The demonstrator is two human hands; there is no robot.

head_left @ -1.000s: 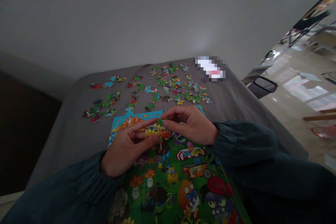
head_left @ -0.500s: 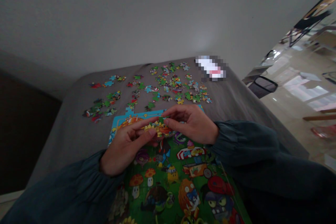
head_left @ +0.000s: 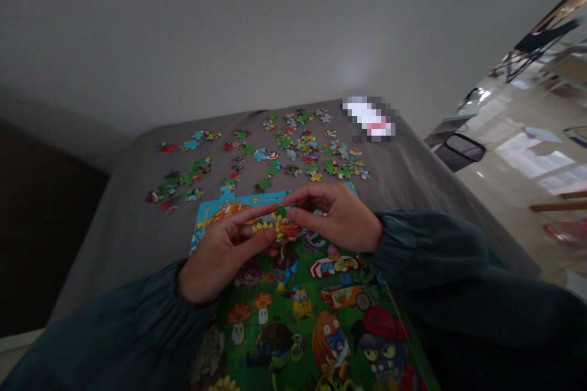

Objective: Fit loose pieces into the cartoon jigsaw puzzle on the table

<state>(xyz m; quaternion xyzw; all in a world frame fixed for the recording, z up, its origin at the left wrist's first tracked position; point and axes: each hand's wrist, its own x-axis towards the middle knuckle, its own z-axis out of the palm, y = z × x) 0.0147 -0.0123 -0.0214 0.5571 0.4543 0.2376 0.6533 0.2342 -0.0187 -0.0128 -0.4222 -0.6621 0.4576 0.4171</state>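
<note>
Left hand point(head_left: 219, 255) has shifted its thumb slightly, pinching pieces point(head_left: 287, 228); right hand point(head_left: 338, 218) pinches their far edge; joining seems underway; next probably calls for alignment, then pressure.

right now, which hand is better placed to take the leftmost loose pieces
Likely the left hand: it is nearer the leftmost pieces, while the right hand sits farther across; both hold flower pieces.

The cartoon puzzle board point(head_left: 302, 293) is smooth and faintly glossy; beyond it, the printed jigsaw pieces point(head_left: 307, 145) are perhaps cardboard; under it spreads matt grey cloth point(head_left: 398, 171); right of it, polished floor point(head_left: 509, 192) gleams.
</note>
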